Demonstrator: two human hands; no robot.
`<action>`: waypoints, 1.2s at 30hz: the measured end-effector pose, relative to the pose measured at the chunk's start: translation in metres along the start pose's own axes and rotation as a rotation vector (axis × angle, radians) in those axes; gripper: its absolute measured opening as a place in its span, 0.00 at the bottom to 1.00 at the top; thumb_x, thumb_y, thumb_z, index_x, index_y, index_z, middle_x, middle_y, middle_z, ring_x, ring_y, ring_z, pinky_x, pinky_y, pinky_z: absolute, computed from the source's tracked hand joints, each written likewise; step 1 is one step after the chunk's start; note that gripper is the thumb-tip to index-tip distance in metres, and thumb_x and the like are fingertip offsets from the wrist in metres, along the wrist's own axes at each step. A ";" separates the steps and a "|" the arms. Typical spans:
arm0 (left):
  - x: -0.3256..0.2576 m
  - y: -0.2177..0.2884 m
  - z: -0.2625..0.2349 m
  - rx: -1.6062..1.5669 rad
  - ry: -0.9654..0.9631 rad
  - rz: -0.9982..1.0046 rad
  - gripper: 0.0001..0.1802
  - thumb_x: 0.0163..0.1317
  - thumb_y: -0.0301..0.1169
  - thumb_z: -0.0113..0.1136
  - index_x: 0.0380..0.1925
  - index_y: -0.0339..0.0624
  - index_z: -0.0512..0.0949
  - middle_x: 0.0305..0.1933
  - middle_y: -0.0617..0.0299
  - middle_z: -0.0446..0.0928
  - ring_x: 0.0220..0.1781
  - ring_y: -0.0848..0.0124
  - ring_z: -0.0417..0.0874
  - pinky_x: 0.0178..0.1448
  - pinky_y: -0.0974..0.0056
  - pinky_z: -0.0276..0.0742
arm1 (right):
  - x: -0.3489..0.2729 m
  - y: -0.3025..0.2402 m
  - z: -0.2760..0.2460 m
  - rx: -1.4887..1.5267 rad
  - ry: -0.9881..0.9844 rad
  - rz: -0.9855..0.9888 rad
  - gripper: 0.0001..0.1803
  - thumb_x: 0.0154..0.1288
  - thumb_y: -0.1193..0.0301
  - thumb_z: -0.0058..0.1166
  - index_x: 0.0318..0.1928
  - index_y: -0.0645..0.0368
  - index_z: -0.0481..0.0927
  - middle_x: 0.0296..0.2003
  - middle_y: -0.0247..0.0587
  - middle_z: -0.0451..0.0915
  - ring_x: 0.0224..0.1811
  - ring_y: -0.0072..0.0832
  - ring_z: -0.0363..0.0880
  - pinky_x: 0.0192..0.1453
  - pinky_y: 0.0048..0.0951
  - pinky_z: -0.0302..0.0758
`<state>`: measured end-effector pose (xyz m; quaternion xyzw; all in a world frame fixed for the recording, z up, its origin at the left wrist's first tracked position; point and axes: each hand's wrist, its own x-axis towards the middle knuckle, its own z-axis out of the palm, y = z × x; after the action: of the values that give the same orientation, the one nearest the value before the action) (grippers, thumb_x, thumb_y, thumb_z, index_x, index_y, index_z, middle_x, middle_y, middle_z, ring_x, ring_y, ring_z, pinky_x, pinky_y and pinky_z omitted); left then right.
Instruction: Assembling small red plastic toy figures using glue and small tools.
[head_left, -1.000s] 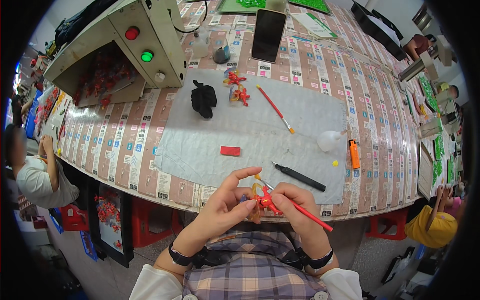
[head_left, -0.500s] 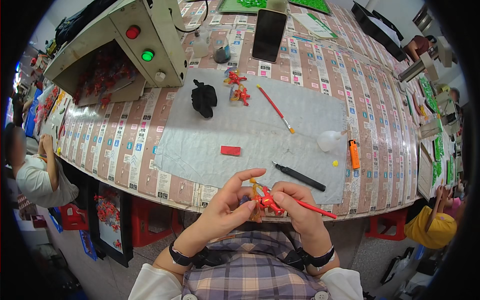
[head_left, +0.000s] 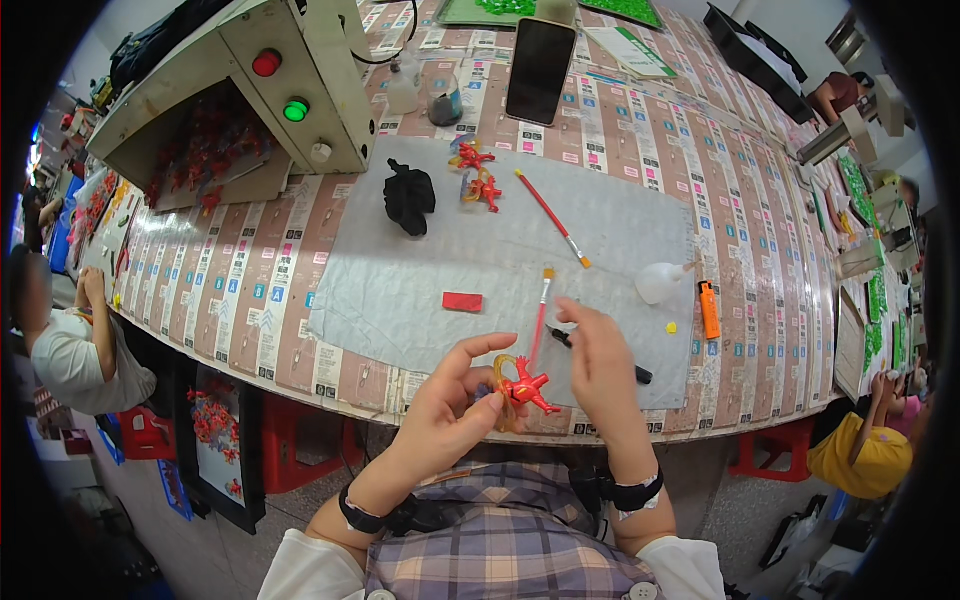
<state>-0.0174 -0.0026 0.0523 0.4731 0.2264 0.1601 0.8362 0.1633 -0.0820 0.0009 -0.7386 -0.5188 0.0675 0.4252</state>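
"While the left hand [head_left: 445,410] keeps its grip closed on that red figurine [head_left: 524,386] at the near edge of the bench [head_left: 740,200], how far along does the work look?"

"Only one figurine is in hand. Two similar figurines [head_left: 483,190] lie on the grey cloth [head_left: 400,285], and a red heap [head_left: 205,160] sits inside the metal cabinet [head_left: 335,75]; which are finished, I can't tell."

"And the right hand [head_left: 602,368]?"

"Its grip looks loose, fingers spread, nothing visibly held. A red-handled paintbrush [head_left: 545,292] is just beside it, and it partly hides a black craft knife [head_left: 643,376]."

"What else is around?"

"Another paintbrush [head_left: 545,208], a red block [head_left: 462,301], a crumpled black cloth [head_left: 409,200], an orange lighter [head_left: 709,310] and a phone [head_left: 540,75]. Seated co-workers [head_left: 85,350] flank the bench, with red stools [head_left: 292,440] below it."
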 end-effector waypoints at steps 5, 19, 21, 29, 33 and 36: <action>0.002 -0.005 -0.001 0.077 0.033 0.007 0.28 0.63 0.21 0.45 0.63 0.39 0.55 0.42 0.56 0.75 0.44 0.71 0.78 0.53 0.64 0.73 | 0.003 0.017 -0.032 0.108 0.390 0.220 0.12 0.63 0.78 0.48 0.48 0.62 0.73 0.35 0.36 0.75 0.35 0.19 0.71 0.40 0.22 0.69; 0.007 -0.009 -0.002 -0.064 -0.032 0.030 0.33 0.60 0.20 0.48 0.66 0.40 0.52 0.43 0.56 0.74 0.49 0.63 0.79 0.58 0.58 0.73 | 0.013 0.097 -0.044 0.221 0.198 0.486 0.20 0.57 0.71 0.59 0.49 0.62 0.72 0.44 0.41 0.76 0.41 0.23 0.75 0.44 0.22 0.71; 0.006 -0.012 -0.001 -0.080 -0.006 0.047 0.31 0.60 0.20 0.47 0.65 0.39 0.54 0.43 0.57 0.73 0.49 0.64 0.79 0.58 0.58 0.73 | 0.009 0.072 -0.044 0.372 0.224 0.401 0.16 0.60 0.73 0.56 0.48 0.63 0.72 0.44 0.41 0.77 0.40 0.20 0.75 0.45 0.21 0.71; 0.008 -0.013 0.000 -0.043 -0.001 0.068 0.25 0.61 0.19 0.47 0.60 0.38 0.60 0.42 0.58 0.73 0.50 0.68 0.78 0.57 0.61 0.74 | -0.027 -0.017 -0.054 0.760 0.141 0.299 0.29 0.53 0.55 0.65 0.46 0.64 0.71 0.39 0.35 0.75 0.39 0.20 0.72 0.43 0.21 0.69; 0.007 -0.012 0.004 0.006 0.017 0.087 0.25 0.61 0.18 0.47 0.59 0.38 0.61 0.43 0.57 0.75 0.49 0.70 0.78 0.55 0.64 0.73 | -0.039 -0.023 -0.052 0.840 0.183 0.365 0.34 0.48 0.49 0.67 0.44 0.63 0.71 0.36 0.32 0.72 0.36 0.17 0.70 0.41 0.18 0.67; 0.007 -0.012 0.007 0.049 0.037 0.060 0.25 0.60 0.19 0.48 0.59 0.38 0.62 0.43 0.57 0.77 0.49 0.70 0.78 0.55 0.65 0.73 | -0.038 -0.038 -0.046 0.895 0.209 0.346 0.32 0.48 0.49 0.67 0.42 0.63 0.71 0.35 0.31 0.71 0.36 0.17 0.70 0.40 0.18 0.68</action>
<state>-0.0073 -0.0097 0.0436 0.4968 0.2315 0.1884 0.8149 0.1441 -0.1348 0.0433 -0.5617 -0.2633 0.2790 0.7330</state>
